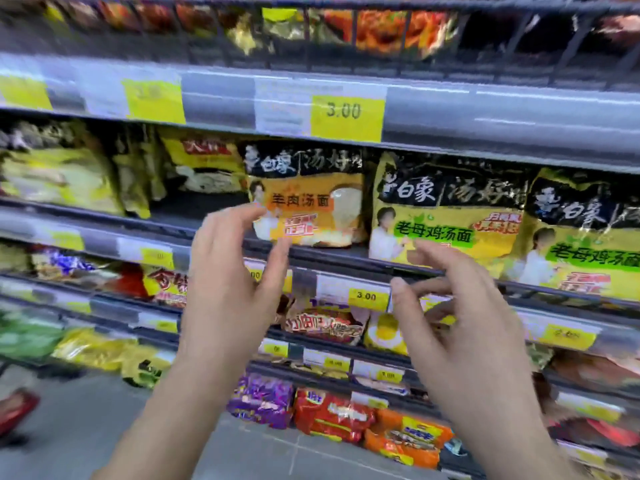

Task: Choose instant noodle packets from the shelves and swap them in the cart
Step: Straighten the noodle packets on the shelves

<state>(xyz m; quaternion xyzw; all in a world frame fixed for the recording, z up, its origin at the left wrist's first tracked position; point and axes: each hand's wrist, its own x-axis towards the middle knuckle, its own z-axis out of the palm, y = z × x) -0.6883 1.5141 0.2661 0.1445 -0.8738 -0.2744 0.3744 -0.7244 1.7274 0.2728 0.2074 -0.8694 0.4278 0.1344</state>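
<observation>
An orange instant noodle packet (311, 199) stands upright at the front of a middle shelf (329, 253), between a gap on its left and a yellow-and-green noodle packet (446, 209) on its right. A person's left hand (228, 278) is raised in front of it, palm turned inward, fingers (242, 216) straight and spread with the tips at the packet's lower left corner and the thumb (277, 261) just under its bottom edge; whether they touch the wrapper cannot be told, and the hand has hold of nothing. The right hand (464, 323) is lifted beside it, apart from the left, fingers loosely bent and fanned, empty, the forefinger tip before the lower edge of the yellow-and-green packet. Both bare forearms rise from the bottom of the view. A yellow price tag (347, 114) reading 3.00 sits on the rail above. Purple packets (263, 400) and red packets (332, 414) fill the lower shelves
</observation>
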